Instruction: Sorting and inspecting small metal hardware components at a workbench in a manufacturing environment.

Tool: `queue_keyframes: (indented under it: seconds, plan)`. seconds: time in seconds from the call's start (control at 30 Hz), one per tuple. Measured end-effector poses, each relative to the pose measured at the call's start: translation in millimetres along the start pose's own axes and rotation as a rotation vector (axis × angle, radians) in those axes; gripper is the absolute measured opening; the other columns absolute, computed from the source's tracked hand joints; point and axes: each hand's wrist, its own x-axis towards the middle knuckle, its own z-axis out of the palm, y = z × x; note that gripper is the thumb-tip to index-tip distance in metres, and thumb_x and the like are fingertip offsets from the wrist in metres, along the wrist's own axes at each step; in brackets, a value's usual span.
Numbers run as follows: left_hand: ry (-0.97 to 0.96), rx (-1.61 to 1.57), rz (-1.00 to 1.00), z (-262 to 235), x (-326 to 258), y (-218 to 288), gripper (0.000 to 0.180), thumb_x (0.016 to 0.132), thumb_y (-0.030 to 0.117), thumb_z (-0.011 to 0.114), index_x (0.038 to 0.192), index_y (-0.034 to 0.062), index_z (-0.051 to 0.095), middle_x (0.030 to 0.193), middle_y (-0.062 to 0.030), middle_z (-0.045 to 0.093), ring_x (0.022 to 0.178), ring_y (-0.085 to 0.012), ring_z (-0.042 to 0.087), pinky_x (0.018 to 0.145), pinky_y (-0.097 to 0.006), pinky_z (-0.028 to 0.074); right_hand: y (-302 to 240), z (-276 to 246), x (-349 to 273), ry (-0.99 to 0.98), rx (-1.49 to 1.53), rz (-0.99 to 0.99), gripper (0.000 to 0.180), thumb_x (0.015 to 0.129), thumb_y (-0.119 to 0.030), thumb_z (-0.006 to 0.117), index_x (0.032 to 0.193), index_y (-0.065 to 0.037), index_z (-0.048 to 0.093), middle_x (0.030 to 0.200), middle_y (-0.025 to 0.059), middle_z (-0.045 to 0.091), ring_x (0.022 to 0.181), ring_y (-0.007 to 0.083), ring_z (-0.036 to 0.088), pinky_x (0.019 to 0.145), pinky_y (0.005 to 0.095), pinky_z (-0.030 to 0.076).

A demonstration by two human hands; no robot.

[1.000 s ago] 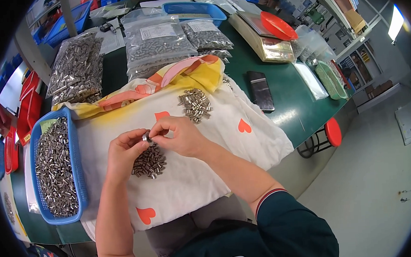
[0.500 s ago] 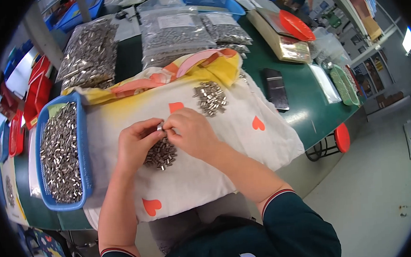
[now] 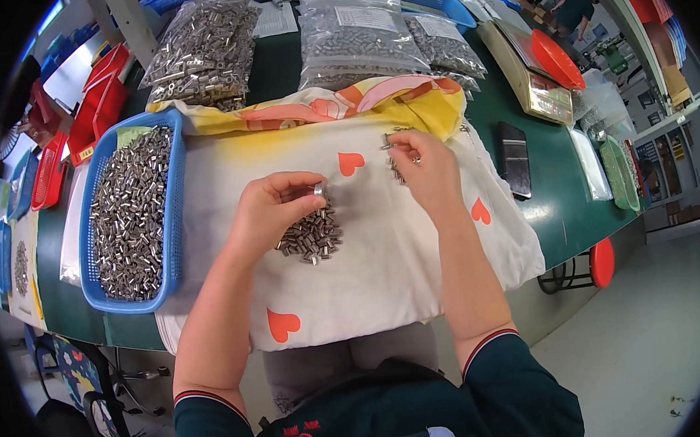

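near the centre of the frame, the left hand (image 3: 263,214) pinches a small shiny metal piece (image 3: 319,190) between thumb and fingertips, just above a heap of small metal cylinders (image 3: 313,238) on the white cloth (image 3: 370,285). right of it, in the upper middle, the right hand (image 3: 429,173) is over a second heap of cylinders (image 3: 396,170), its fingers curled and partly parted; whether they have hold of a piece, i cannot tell. at the left of the frame, a blue basket (image 3: 133,305) is filled with similar pieces.

the step in hand looks like handling single pieces at the second heap, one hand holding and the other reaching. the next move seems to call for a precise fingertip grip on one cylinder, without scattering its neighbours.
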Motion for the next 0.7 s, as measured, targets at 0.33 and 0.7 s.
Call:
queue_keyframes:
  seconds: [0.33, 0.7]
  plan:
    - [-0.028, -0.008, 0.02, 6, 1, -3, 0.024, 0.075, -0.001, 0.061, 0.099, -0.0024, 0.058, 0.085, -0.0039, 0.06, 0.077, -0.0079, 0.056, 0.07, -0.02, 0.046, 30, 31, 11, 0.092, -0.565, -0.203, 0.008, 0.067, -0.008, 0.06, 0.073, -0.007, 0.064, 0.075, 0.0096, 0.059, 0.071, 0.0269, 0.055, 0.067, 0.0388, 0.042]
    - [0.02, -0.191, 0.039, 7, 3, -4, 0.025, 0.075, 0.0, 0.061, 0.1, -0.003, 0.057, 0.089, -0.0055, 0.061, 0.08, -0.0094, 0.056, 0.072, -0.021, 0.046, -34, 16, -19, -0.375, 0.455, 0.008, 0.008, 0.073, -0.004, 0.062, 0.081, -0.002, 0.06, 0.076, -0.0019, 0.059, 0.069, 0.0061, 0.05, 0.065, 0.0204, 0.041]
